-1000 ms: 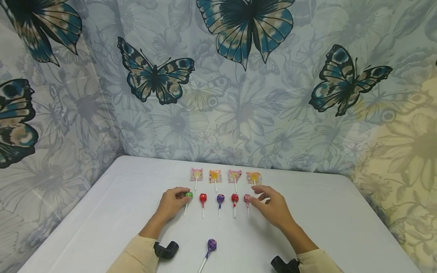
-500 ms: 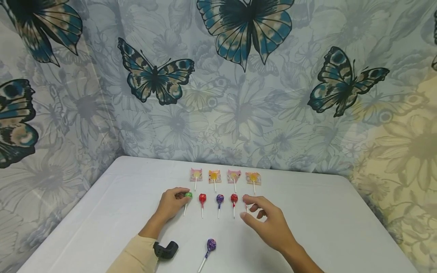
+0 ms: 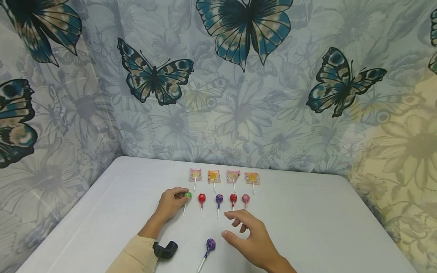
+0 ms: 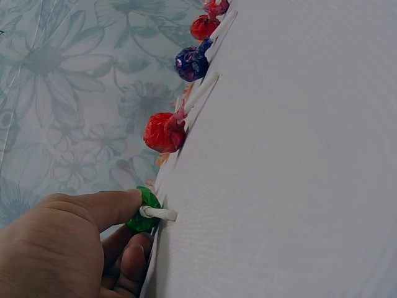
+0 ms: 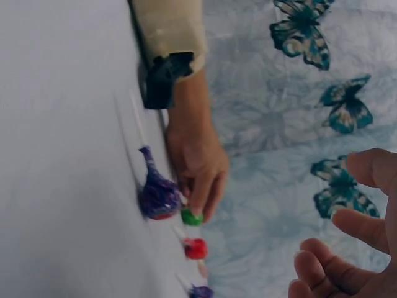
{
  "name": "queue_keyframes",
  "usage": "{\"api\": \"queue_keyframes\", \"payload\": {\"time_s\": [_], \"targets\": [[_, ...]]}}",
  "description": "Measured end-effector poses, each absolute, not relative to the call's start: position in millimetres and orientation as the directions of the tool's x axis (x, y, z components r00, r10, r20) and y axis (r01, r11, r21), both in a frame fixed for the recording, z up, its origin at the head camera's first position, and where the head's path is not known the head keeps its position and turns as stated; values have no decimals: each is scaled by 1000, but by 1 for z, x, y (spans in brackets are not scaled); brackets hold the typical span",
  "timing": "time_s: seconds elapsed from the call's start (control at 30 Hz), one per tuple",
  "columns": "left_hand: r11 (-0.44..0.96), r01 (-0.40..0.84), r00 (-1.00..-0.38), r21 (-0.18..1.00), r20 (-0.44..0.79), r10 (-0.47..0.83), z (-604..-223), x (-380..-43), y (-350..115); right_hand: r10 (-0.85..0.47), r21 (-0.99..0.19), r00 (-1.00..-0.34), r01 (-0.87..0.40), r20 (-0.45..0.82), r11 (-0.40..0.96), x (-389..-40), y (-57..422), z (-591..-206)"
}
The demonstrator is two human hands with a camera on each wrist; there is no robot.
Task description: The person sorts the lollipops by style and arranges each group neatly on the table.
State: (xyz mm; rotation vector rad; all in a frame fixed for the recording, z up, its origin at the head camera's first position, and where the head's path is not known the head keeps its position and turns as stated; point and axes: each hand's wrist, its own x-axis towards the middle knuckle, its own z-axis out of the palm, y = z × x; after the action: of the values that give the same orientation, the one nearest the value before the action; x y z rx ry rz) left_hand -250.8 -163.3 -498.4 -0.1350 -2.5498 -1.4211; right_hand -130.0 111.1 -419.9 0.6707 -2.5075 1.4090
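My left hand (image 3: 170, 203) pinches the green-wrapped head of a lollipop (image 4: 146, 200) between thumb and fingers, its white stick pointing toward me. To its right lie a red lollipop (image 3: 202, 198), a purple one (image 3: 219, 198), another red one (image 3: 233, 197) and a pink one (image 3: 246, 198), forming a row. My right hand (image 3: 250, 239) hovers with loosely bent, parted fingers and holds nothing. It is just right of a separate purple lollipop (image 3: 211, 244) lying nearer to me. The sticks of the right-hand red and pink lollipops are partly hidden behind that hand.
Behind the row, several flat lollipops in clear pink and orange wrappers (image 3: 214, 176) line up near the far edge of the white table (image 3: 307, 212). A butterfly-print cloth (image 3: 218, 113) hangs behind it. A black wrist device (image 3: 166, 250) is strapped over the left sleeve.
My right hand has left the pink lollipop at the row's right end and moved toward me and left, close to the separate purple lollipop. The left hand stays on the green lollipop.
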Motion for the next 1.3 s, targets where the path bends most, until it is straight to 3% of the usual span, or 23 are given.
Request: {"api": "queue_keyframes", "payload": {"time_s": [0.3,0.73,0.97,1.17,1.3], "targets": [[526,193,-970,828,241,-23,-501,-251,-163,-379,-786,-880,-441,285,433,-133,100,-439],[542,195,-968,817,249,-27,-500,-252,-164,-458,-792,-848,-464,267,397,-134,89,-469],[539,200,-968,818,248,-18,-498,-252,-163,-518,-680,-786,-584,336,445,-134,89,-484],[539,189,-972,821,236,-19,-498,-251,-164,-550,-595,-782,-600,294,535,-132,88,-487],[542,185,-972,820,235,-23,-497,-251,-164,-567,-589,-770,-613,293,527,-133,87,-486]]}}
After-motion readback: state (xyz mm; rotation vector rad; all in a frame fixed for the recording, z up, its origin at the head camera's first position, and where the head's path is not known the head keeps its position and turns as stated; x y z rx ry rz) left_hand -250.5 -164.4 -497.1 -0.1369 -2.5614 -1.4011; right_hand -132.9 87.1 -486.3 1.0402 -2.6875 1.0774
